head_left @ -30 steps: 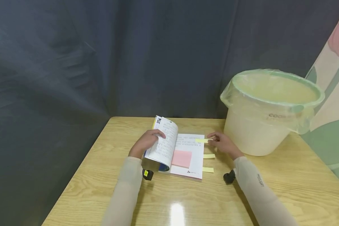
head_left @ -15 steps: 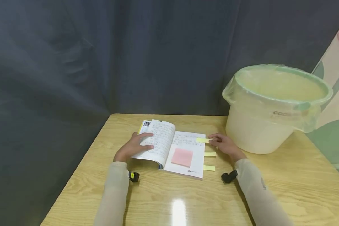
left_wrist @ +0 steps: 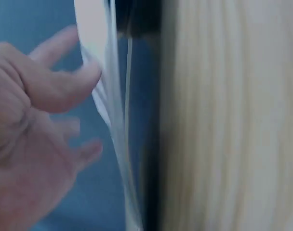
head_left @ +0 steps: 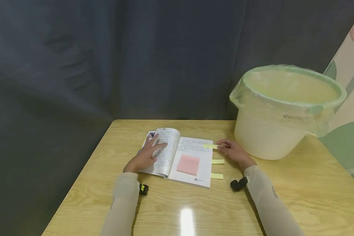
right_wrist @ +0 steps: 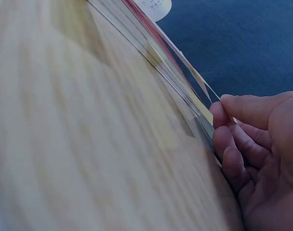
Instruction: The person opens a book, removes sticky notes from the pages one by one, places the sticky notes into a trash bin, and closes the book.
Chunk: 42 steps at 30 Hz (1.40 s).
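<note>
An open book [head_left: 187, 147] lies on the table with printed pages, its left pages bulging up near the spine. My left hand [head_left: 143, 157] is over the left pages, its fingers spread. In the left wrist view, fingertips come close to the edges of the white pages [left_wrist: 96, 29]; contact is hard to tell. A pink sticky note [head_left: 188, 164] is on the right page. With thumb and finger, my right hand [head_left: 234, 151] pinches the outer end of a yellow paper strip [head_left: 209, 146], whose other end lies over the right page. Two more yellow strips [head_left: 217, 161] stick out from the book's right edge.
A large pale bin [head_left: 264, 131] lined with a clear plastic bag stands right behind my right hand. The wooden table [head_left: 165, 209] ends at a dark curtain [head_left: 177, 59]. Black wrist cameras [head_left: 238, 184] sit beneath both forearms.
My left hand has moved left and laid the raised pages down, then shifted back slightly over them with fingers spread. The right hand stays on the yellow strip.
</note>
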Motion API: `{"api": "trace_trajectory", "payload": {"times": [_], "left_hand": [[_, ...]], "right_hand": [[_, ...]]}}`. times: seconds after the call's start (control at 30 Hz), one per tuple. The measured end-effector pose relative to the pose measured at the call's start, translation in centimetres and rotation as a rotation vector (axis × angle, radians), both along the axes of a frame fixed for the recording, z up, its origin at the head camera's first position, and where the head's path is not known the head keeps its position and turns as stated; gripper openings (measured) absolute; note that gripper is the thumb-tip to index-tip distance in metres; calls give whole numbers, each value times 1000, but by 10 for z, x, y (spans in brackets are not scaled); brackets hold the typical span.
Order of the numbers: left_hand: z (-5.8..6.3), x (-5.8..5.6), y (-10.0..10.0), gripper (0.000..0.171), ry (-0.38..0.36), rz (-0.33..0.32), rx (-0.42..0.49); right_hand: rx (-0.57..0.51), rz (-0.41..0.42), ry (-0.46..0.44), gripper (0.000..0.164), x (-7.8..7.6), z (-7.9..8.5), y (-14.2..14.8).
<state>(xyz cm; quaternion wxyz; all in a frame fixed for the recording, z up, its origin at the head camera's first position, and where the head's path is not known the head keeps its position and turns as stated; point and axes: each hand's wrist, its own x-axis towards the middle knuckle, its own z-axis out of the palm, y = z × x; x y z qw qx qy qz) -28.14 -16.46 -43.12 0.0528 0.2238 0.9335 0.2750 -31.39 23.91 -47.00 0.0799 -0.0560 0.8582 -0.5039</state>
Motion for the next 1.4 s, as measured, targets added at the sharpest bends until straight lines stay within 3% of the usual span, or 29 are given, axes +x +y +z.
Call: {"api": "trace_trajectory", "payload": {"times": [0.07, 0.13, 0.27, 0.53, 0.77, 1.17, 1.4], "left_hand": [[2, 2, 5, 61, 15, -104, 29], [5, 4, 10, 58, -21, -124, 60], [7, 6, 16, 42, -83, -60, 73], [3, 8, 30, 86, -171, -7, -78], [4, 17, 44, 94, -215, 70, -200], [5, 19, 53, 91, -230, 117, -264], [1, 23, 60, 94, -226, 139, -298]], "right_hand": [[-1, 1, 4, 41, 1, 1, -2], [-11, 2, 12, 40, 1, 2, -3], [-21, 5, 17, 38, 3, 2, 0], [-33, -27, 3, 39, 6, 3, 9], [-44, -51, -33, 43, 8, 5, 9], [-59, -51, -13, 42, 7, 6, 10], [-40, -90, 62, 36, 8, 8, 12]]}}
